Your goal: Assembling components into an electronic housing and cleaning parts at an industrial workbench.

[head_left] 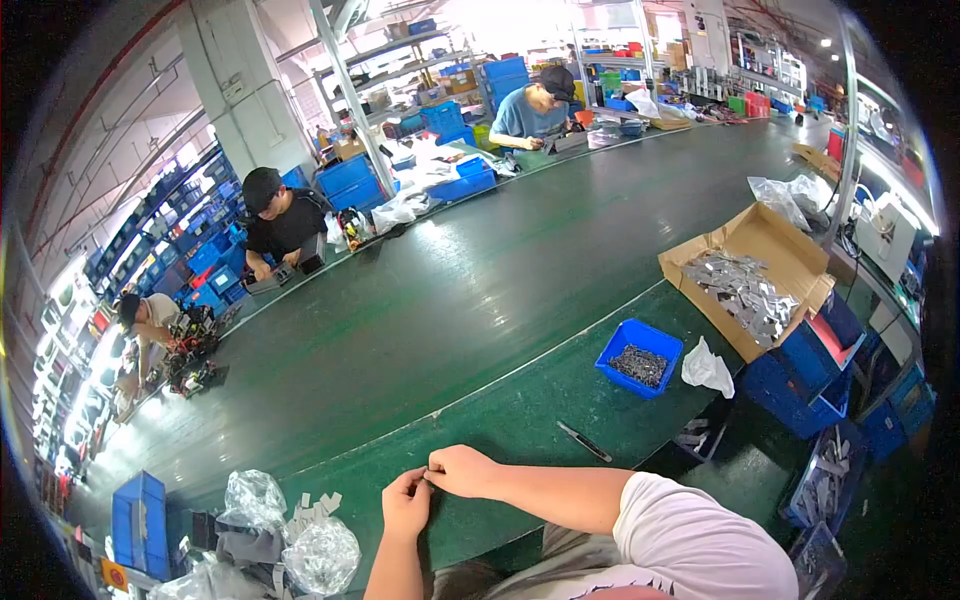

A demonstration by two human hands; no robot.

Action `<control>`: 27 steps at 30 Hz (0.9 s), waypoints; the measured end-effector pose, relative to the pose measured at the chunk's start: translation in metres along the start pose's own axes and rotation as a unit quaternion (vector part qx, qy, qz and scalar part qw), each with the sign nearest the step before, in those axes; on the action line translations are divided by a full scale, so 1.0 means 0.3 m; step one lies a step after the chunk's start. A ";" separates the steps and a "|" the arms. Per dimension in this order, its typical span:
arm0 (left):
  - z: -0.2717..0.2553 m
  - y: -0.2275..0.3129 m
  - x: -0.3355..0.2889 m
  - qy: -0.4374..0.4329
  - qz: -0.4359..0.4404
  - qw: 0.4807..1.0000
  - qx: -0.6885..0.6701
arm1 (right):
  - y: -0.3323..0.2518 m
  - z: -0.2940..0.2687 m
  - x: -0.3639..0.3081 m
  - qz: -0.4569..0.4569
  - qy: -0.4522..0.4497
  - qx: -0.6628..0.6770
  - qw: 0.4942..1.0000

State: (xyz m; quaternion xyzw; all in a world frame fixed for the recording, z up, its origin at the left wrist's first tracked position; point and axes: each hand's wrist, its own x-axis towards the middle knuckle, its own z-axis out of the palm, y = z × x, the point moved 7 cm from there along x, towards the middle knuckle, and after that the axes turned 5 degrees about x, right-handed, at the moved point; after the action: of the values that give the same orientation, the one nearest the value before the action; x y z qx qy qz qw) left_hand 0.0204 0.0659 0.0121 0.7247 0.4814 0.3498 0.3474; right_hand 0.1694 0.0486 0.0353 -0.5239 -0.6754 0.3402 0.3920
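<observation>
I'm running both grips narrow here: the left hand [405,505] and the right hand [465,472] are meeting at the fingertips, and they're pinching a small dark piece [429,480] between them. It's sitting right where the fingers are meeting, over the near side of the green table [500,410], mostly hidden and too small for me to name. The right forearm is stretching in from a pale sleeve [690,525].

Moving outward now, I'm seeing a slim dark tool [584,441] lying alone on the table, to the right of the hands. Beyond it a blue bin [608,352] is holding a heap of tiny dark parts [638,366], and a crumpled white bag [708,367] is resting just beside that. Farther right, an open cardboard box [755,235] is carrying a pile of flat grey pieces [745,297].

Over on the left, I'm spotting clear plastic bags [322,553] bunching around some flat pale pieces [314,510], with another blue tub [140,525] standing near the picture's corner.

Across the table, a person in a black shirt [285,235] is bending over some work, another in a blue shirt [520,118] is doing likewise farther right, and a third in a light top [157,312] is leaning in at far left.
</observation>
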 end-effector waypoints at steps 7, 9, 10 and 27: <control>-0.023 0.016 -0.002 0.000 0.007 1.000 0.008 | -0.007 0.022 0.012 -0.011 0.000 -0.005 1.000; -0.023 0.028 0.000 0.000 0.005 1.000 0.011 | -0.007 0.021 0.013 -0.010 -0.004 -0.008 1.000; -0.023 0.041 0.001 0.004 0.009 1.000 0.018 | -0.006 0.020 0.013 -0.009 -0.005 -0.004 1.000; -0.011 0.035 0.003 0.011 -0.025 0.999 0.016 | -0.002 0.021 0.012 0.009 -0.017 -0.008 1.000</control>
State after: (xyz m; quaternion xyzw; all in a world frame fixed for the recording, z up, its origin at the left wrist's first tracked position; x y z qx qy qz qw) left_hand 0.0227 0.0642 0.0228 0.7138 0.5088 0.3415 0.3392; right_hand 0.1631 0.0517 0.0334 -0.5270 -0.6797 0.3472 0.3737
